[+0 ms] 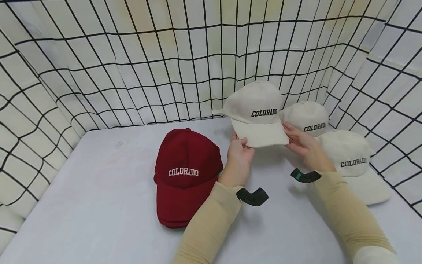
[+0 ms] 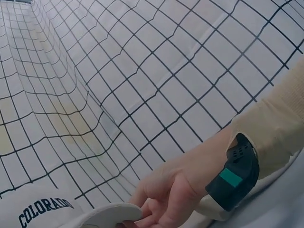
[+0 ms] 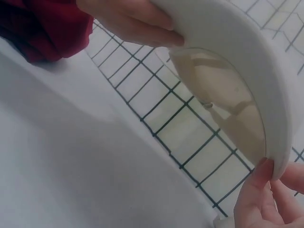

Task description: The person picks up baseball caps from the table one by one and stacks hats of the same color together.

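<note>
A white baseball cap (image 1: 257, 102) lettered COLORADO is held up above the back of the table, its brim towards me. My left hand (image 1: 240, 157) pinches the left side of the brim, thumb on top. At the brim's other side, my right hand (image 1: 301, 141) pinches the edge. The left wrist view shows the right hand (image 2: 166, 194) gripping that brim (image 2: 111, 213). From below, the right wrist view shows the cap's hollow inside (image 3: 218, 90) and the left hand (image 3: 133, 21) at the brim. Left of my left forearm lies a red cap (image 1: 186, 157).
Two more white caps sit at the right: one (image 1: 306, 113) behind my right hand, another (image 1: 346, 146) beside my right forearm. A second brim edge shows beneath the red cap. Black wire grid panels (image 1: 197, 55) over white sheeting border the white table (image 1: 99, 198).
</note>
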A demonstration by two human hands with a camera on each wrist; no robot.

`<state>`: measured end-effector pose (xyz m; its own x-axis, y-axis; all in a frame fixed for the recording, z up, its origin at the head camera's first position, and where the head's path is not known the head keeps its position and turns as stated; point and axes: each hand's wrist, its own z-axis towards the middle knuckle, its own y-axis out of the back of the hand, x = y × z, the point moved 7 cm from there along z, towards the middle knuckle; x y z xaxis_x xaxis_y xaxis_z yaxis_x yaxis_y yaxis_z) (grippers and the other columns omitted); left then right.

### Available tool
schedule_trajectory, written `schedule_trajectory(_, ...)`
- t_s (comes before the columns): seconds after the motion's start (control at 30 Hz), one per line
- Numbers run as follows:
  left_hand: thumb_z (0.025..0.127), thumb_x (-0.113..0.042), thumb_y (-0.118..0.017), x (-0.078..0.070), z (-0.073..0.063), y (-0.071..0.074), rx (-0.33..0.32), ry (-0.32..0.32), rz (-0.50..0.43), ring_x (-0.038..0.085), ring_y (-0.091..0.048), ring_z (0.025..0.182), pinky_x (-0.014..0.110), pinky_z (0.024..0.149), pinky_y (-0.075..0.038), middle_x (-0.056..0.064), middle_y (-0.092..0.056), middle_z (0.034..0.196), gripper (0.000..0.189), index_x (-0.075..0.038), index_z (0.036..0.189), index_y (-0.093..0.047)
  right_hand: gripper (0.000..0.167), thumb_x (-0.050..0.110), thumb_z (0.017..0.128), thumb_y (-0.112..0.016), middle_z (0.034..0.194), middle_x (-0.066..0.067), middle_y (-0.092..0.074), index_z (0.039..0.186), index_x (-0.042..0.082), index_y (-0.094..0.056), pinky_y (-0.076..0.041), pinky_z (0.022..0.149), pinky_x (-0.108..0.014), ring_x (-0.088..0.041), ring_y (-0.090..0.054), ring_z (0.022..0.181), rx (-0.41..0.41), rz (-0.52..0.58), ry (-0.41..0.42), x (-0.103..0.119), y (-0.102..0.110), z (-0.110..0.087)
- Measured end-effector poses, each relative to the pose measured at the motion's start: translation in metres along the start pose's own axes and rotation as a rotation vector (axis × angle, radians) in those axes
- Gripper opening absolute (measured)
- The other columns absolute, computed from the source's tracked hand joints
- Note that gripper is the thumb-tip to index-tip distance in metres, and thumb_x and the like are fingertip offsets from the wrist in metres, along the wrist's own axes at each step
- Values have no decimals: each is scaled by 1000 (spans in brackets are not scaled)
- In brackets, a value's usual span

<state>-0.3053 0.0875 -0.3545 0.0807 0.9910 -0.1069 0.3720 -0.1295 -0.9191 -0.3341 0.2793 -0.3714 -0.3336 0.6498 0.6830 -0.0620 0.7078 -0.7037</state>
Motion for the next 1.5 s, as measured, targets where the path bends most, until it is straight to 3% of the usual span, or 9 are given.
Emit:
schedule_trajectory(0.07, 102, 16, -24, 0, -3, -2, 24, -3, 23, 25, -29, 149, 38, 120, -28, 11, -29, 164, 65, -11, 161, -24, 68, -10, 103, -49, 132, -8, -62, 162, 16, -30, -47, 102, -25, -13, -53, 127, -20, 19, -8, 1, 0, -2)
schedule_trajectory(0.1, 102, 16, -24, 0, -5, -2, 36, -10, 45, 26, -29, 149, 38, 120, -28, 11, -28, 164, 65, -11, 161, -23, 70, -7, 103, -50, 122, -3, -66, 162, 24, -29, -47, 103, -28, -12, -54, 124, -100, 164, -46, -1, 1, -3)
schedule_trajectory(0.23, 101, 17, -29, -1, -13, 1, 47, -41, 163, 27, -34, 146, 43, 119, -31, 11, -31, 163, 67, -10, 162, -24, 70, -8, 102, -53, 123, -2, -68, 161, 25, -33, -48, 104, -29, -12, -54, 126, -137, 203, -55, 0, 1, -9)
schedule_trajectory(0.3, 100, 17, -31, -2, -18, 4, 43, -44, 205, 27, -37, 144, 45, 118, -33, 11, -35, 161, 67, -10, 161, -27, 60, -8, 102, -53, 124, -4, -68, 154, 20, -47, -47, 105, -29, -14, -59, 123, -126, 223, -49, 1, 1, -14)
schedule_trajectory(0.4, 101, 16, -32, -3, -23, 7, 53, -19, 214, 25, -38, 143, 46, 117, -33, 9, -37, 160, 66, -12, 161, -28, 36, -8, 102, -52, 120, -8, -69, 131, 7, -67, -49, 103, -29, -18, -66, 113, -82, 220, -38, 1, -1, -20)
schedule_trajectory(0.5, 102, 15, -32, -6, -25, 9, 71, 8, 204, 25, -36, 144, 45, 118, -32, 8, -34, 161, 67, -14, 162, -24, 27, -6, 104, -50, 119, -8, -70, 116, 3, -72, -52, 99, -30, -20, -67, 108, -39, 180, -27, 0, -6, -27)
schedule_trajectory(1.07, 102, 13, -34, -23, -44, 20, 111, 67, 352, 24, -40, 137, 45, 113, -36, 4, -36, 160, 68, -19, 161, -28, 38, -3, 108, -40, 116, -7, -69, 124, 14, -70, -59, 80, -29, -18, -69, 98, 135, 46, -19, -13, -18, -47)
schedule_trajectory(1.5, 100, 14, -37, -21, -55, 42, 86, 71, 460, 23, -47, 128, 47, 108, -38, 6, -39, 159, 70, -21, 160, -32, 39, -6, 105, -46, 118, -4, -66, 124, 19, -69, -58, 83, -28, -17, -66, 99, 62, -75, -48, -17, -1, -58)
